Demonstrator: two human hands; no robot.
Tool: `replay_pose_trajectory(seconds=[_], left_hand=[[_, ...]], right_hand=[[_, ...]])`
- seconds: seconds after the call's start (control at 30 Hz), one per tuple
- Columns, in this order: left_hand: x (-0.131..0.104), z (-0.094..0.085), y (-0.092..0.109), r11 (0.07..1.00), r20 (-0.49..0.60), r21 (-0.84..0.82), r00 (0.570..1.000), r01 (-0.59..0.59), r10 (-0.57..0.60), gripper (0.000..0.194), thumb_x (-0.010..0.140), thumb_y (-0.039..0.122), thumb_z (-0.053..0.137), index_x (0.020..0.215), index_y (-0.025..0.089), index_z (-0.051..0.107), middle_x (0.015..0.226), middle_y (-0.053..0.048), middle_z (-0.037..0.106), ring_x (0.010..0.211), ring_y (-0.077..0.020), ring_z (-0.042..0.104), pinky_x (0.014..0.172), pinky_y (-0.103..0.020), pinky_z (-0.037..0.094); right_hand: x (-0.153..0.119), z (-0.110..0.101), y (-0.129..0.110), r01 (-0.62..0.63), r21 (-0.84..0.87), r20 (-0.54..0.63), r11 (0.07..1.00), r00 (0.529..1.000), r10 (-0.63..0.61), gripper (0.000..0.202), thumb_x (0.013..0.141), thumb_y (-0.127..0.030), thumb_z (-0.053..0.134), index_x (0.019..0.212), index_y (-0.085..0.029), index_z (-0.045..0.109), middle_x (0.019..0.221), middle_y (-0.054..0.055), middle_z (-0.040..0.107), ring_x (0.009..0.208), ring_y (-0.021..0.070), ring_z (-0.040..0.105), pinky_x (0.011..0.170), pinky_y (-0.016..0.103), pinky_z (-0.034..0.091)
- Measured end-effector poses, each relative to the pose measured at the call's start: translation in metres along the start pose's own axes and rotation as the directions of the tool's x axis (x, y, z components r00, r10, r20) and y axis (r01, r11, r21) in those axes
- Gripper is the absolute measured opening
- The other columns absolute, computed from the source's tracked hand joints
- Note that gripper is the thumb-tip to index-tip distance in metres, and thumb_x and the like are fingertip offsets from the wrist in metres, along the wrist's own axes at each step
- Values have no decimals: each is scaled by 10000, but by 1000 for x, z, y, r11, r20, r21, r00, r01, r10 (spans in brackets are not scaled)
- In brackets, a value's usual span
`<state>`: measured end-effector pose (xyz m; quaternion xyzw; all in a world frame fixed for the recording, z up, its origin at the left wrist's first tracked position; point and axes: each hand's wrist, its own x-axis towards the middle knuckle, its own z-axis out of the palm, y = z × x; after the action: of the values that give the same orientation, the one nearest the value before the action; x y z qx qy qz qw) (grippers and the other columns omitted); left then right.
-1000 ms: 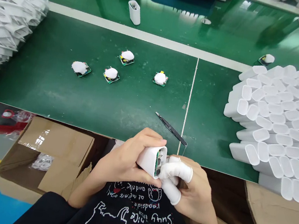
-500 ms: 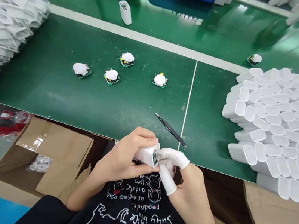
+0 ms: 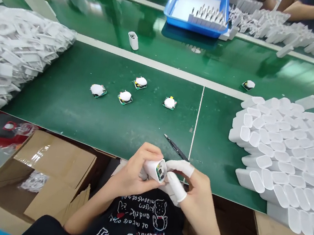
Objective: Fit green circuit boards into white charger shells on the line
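My left hand (image 3: 138, 170) is wrapped around a white plastic housing (image 3: 153, 169), just off the table's near edge. The housing's open end faces right, and a green circuit board (image 3: 161, 170) shows inside it. My right hand (image 3: 185, 179), with white finger cots on several fingers, is bent closed at that opening. Its fingertips are at the rim; anything pinched between them is hidden. Black tweezers (image 3: 175, 147) lie on the green table just beyond my right hand. Farther out are several small circuit boards with white tops, one of them a board (image 3: 170, 103) near the middle.
Many empty white housings (image 3: 283, 145) stand packed at the right. A heap of white plastic parts (image 3: 14, 55) fills the left. Beyond the pale strip are another housing (image 3: 133, 40) and a blue tray (image 3: 194, 26). A cardboard box (image 3: 54, 161) is below left. Other people's arms show at the far side.
The view has tilted up, showing more of the far side. My right fingertips have shifted slightly at the opening, and more of the board inside shows. My left hand keeps its hold.
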<state>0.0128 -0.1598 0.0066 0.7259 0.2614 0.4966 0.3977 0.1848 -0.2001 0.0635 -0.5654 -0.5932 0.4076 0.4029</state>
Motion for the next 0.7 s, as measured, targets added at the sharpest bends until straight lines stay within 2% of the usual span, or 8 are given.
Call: replay_pose_trajectory(seconds=[0.07, 0.17, 0.3, 0.43, 0.6, 0.7], left_hand=[[1, 1, 0, 1000, 3, 14, 1000, 4, -4, 427, 846, 219, 707, 1213, 213, 490, 1070, -64, 562, 930, -178, 589, 768, -309, 515], [2, 1, 1, 999, 38, 53, 999, -5, 3, 421, 844, 162, 670, 1218, 209, 482, 1062, -69, 560, 932, -188, 588, 764, -318, 516], [3, -1, 1, 998, 98, 56, 995, 7, -12, 452, 835, 102, 641, 1233, 205, 453, 1065, -68, 540, 950, -185, 577, 771, -312, 519], [6, -3, 3, 999, 122, 27, 992, 23, -26, 440, 845, 122, 653, 1220, 218, 446, 1070, -63, 533, 957, -183, 580, 789, -315, 527], [9, -7, 7, 999, 166, -35, 986, 6, 0, 468, 839, 219, 716, 1220, 222, 445, 1036, -59, 537, 928, -183, 587, 764, -298, 531], [7, -7, 6, 998, 171, -67, 985, 8, 4, 493, 824, 243, 735, 1225, 229, 448, 1035, -62, 546, 928, -193, 588, 752, -303, 528]], right_hand=[[3, 5, -2, -14, -23, 35, 1000, 999, 15, 168, 865, -129, 546, 889, -199, 697, 838, 21, 731, 707, 132, 699, 603, 210, 600], [5, 8, -3, 24, -113, 0, 993, 1000, -24, 177, 860, -112, 522, 847, -190, 680, 798, 23, 722, 668, 130, 686, 555, 199, 584], [8, 6, -2, 159, -250, 22, 955, 987, -158, 188, 864, -99, 487, 866, -185, 655, 787, 29, 716, 633, 126, 668, 522, 197, 550], [14, 1, -2, 268, -367, 74, 891, 963, -259, 174, 868, -103, 463, 833, -188, 610, 706, 10, 676, 532, 109, 581, 474, 196, 450], [23, -4, -1, 377, -368, 167, 850, 926, -338, 248, 875, -125, 454, 641, -205, 470, 534, -48, 499, 447, 81, 416, 445, 198, 312], [26, -4, -2, 376, -326, 169, 867, 926, -338, 299, 860, -136, 472, 576, -207, 413, 487, -66, 422, 426, 70, 347, 433, 203, 262]])
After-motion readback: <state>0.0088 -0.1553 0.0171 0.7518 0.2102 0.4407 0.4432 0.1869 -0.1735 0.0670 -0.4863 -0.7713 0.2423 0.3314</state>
